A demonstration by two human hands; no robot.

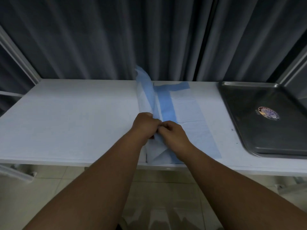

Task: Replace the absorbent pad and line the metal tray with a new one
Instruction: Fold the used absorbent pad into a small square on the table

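We pinch the near edge of the folded absorbent pad [181, 112] with our left hand [142, 124] and right hand [174, 135] side by side, likely to peel its layers open on the tabletop [66, 117], just left of the bare metal tray [259, 117] awaiting it.

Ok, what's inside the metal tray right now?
The metal tray is unlined: only a round sticker shows on its bare floor. Its right side runs out of frame. The absorbent pad lies beside it on the table, pinched by both hands.
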